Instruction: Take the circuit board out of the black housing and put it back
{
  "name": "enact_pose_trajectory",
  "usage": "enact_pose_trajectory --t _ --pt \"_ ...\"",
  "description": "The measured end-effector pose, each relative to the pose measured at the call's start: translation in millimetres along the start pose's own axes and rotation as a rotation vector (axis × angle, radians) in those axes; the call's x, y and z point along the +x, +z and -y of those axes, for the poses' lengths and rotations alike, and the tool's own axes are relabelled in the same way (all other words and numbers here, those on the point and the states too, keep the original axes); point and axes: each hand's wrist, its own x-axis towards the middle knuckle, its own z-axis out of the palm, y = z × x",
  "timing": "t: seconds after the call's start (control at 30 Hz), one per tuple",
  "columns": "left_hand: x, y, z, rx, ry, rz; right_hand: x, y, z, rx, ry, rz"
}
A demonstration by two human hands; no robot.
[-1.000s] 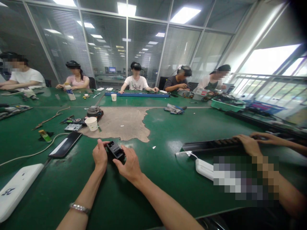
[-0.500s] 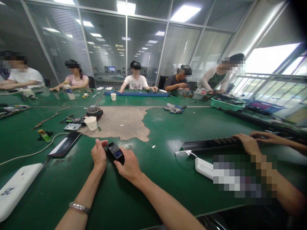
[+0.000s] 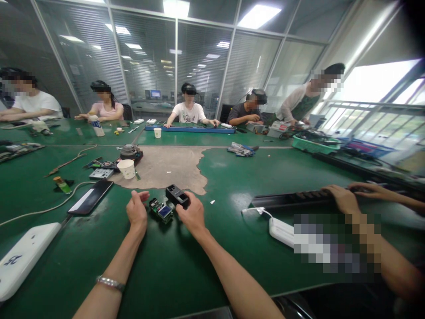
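Note:
A small green circuit board [image 3: 161, 210] with a little screen lies on the green table in front of me. To its right, my right hand [image 3: 192, 213] grips a black plastic cover [image 3: 177, 196] with cut-out openings, held just above the table and apart from the board. My left hand [image 3: 137, 210] rests on its edge at the board's left. Its fingers are stretched and slightly curled, with nothing in them, and a metal band [image 3: 110, 283] circles that wrist.
A phone [image 3: 90, 198] and a white power bank [image 3: 28, 259] lie at left. Beyond my hands stand a paper cup [image 3: 126, 169] and a speaker-like part [image 3: 130, 151]. At right, a co-worker's hands hold a long black strip [image 3: 292, 200] near a white device [image 3: 282, 232].
The black cover has come off the circuit board and moved right in my right hand, leaving the board bare on the table. My left hand has barely moved.

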Motion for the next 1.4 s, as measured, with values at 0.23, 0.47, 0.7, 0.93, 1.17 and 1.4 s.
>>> enact_pose_trajectory --t 0.23,0.47,0.7,0.93,1.17,1.4 --pt "-1 -2.5 1 -0.004 0.012 -0.002 -2 5 -8 -0.084 0.009 0.066" --pt "-1 -3.1 1 -0.003 0.01 0.0 -1 -1 -7 -0.103 -0.029 0.072" --pt "-2 -3.3 -1 0.001 0.022 -0.003 -5 -7 14 0.158 -0.14 0.004" --pt "-6 -3.6 -6 0.006 0.057 0.01 -20 -4 28 0.185 -0.327 0.095" --pt "-8 -2.6 -7 0.041 0.096 0.024 -25 5 23 0.132 -0.408 0.124" --pt "-7 -2.5 -6 0.032 0.085 0.034 -30 9 17 0.021 -0.34 0.181"
